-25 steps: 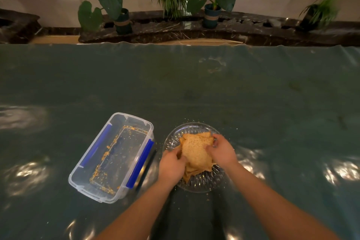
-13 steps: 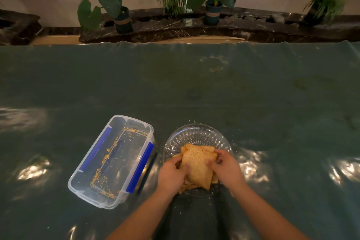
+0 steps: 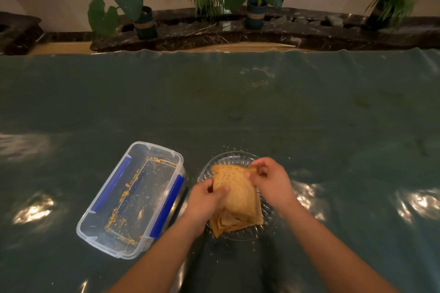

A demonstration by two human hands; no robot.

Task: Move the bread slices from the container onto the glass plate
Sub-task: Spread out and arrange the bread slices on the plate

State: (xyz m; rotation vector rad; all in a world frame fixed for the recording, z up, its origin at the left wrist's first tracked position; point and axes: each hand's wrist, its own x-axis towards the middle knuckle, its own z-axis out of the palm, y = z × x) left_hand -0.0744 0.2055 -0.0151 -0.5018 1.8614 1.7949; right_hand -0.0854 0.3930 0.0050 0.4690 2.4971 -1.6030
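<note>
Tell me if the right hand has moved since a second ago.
Yes. The right hand shifted toward the glass plate's far rim, gripping the bread slices.

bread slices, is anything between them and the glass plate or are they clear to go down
Nothing visible stands in the way. The bread slices are already over the glass plate, held by the left hand and right hand. The container sits apart to the left, holding only crumbs.

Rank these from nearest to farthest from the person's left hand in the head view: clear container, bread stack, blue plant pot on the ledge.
From the left hand:
1. Bread stack, gripped, on its right.
2. Clear container, beside it, on its left.
3. Blue plant pot, far back on the ledge.
</note>
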